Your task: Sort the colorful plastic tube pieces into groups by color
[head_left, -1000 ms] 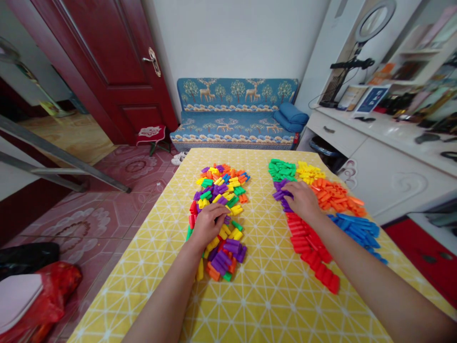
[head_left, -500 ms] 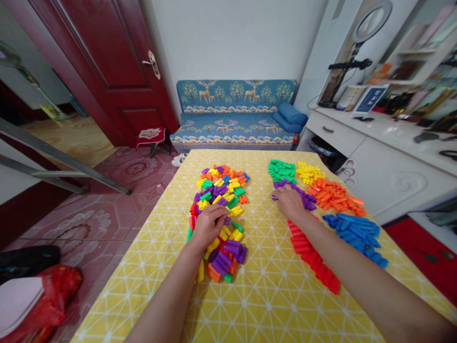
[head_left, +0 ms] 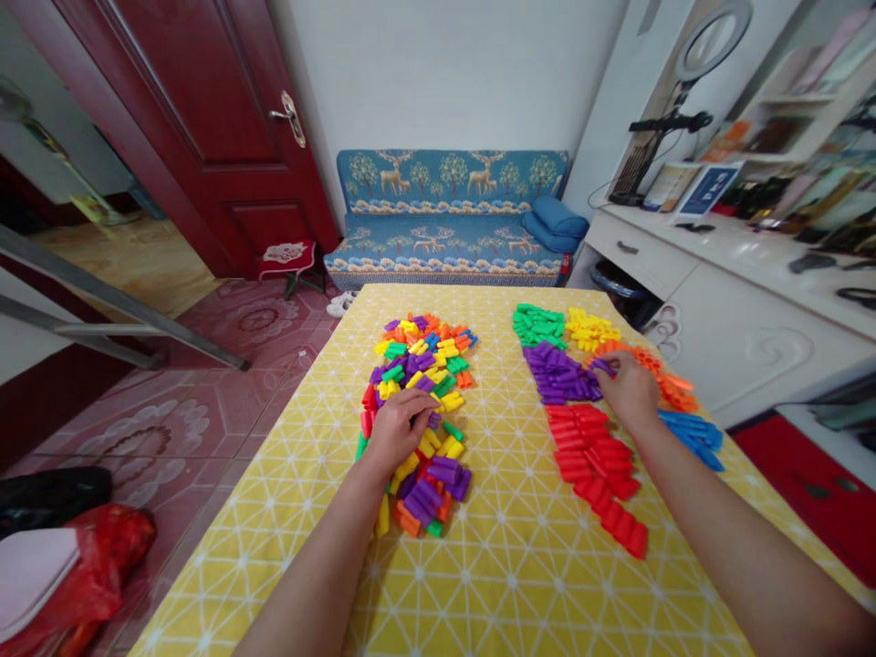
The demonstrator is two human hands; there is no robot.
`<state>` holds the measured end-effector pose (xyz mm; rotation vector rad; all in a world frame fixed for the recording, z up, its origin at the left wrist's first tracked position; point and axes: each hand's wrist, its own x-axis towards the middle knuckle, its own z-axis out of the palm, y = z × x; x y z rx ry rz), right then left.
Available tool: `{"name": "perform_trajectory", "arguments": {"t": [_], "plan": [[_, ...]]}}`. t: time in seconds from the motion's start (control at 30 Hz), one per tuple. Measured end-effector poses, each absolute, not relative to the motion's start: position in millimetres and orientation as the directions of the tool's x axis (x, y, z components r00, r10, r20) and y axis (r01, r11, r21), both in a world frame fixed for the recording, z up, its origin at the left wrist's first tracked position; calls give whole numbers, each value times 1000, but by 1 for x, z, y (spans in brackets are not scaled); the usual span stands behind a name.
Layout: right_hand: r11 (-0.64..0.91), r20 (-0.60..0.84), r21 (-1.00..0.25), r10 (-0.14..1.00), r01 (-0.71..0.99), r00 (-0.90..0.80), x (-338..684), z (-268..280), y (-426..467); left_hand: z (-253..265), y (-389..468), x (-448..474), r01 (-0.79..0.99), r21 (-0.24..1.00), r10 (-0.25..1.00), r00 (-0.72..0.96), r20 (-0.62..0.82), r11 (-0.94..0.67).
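My right hand (head_left: 630, 391) pinches a purple plastic tube piece (head_left: 602, 367) at the right edge of the purple pile (head_left: 557, 372), beside the orange pieces (head_left: 674, 388). Over the mixed-colour pile of tube pieces (head_left: 417, 497), my left hand (head_left: 401, 427) is closed with thumb and fingers together. A purple piece shows by its fingertips, but whether it is held I cannot make out. Below the purple pile spread red pieces (head_left: 592, 452). Green pieces (head_left: 538, 325) and yellow pieces (head_left: 589, 328) lie at the far side. Blue pieces (head_left: 691, 436) are partly hidden by my right forearm.
The table has a yellow patterned cloth (head_left: 499, 566). A blue sofa (head_left: 448, 224) stands beyond its far edge. To the right is a white dresser (head_left: 759, 338) with a ring light (head_left: 715, 41). A metal frame (head_left: 123, 333) and a red bag (head_left: 109, 566) are on the left.
My right hand has moved right, from the left part of the purple pile to its right edge, with a purple piece in its fingers. My left hand has stayed on the mixed pile.
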<state>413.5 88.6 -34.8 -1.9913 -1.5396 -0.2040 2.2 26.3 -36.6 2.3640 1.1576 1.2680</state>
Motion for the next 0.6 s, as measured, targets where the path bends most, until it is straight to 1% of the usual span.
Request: {"name": "perform_trajectory", "arguments": {"t": [0.07,0.13,0.23,0.3,0.37,0.47,0.53,0.6], "plan": [[-163,448,-271,851,949,274,411,-36,85,-37,26,2,541,517,731,316,605,-663],[-140,425,-219,877,966,223,409,-37,82,-38,26,2,540,522,734,315,602,-660],[-73,414,-176,899,982,141,408,-35,80,-38,26,1,532,537,740,305,600,-654],[-17,458,-178,884,984,98,404,-31,78,-37,26,1,524,552,747,300,593,-648],[71,536,-242,841,968,72,391,-27,73,-36,26,2,515,577,762,290,579,-634],[308,595,-410,804,859,-4,350,-24,51,-35,24,3,472,666,809,227,542,-578],[442,557,-496,822,747,-117,312,-27,27,-33,22,3,374,783,864,125,488,-497],[491,484,-542,846,682,-225,274,-33,0,-30,22,0,166,906,918,-16,396,-388]]}}
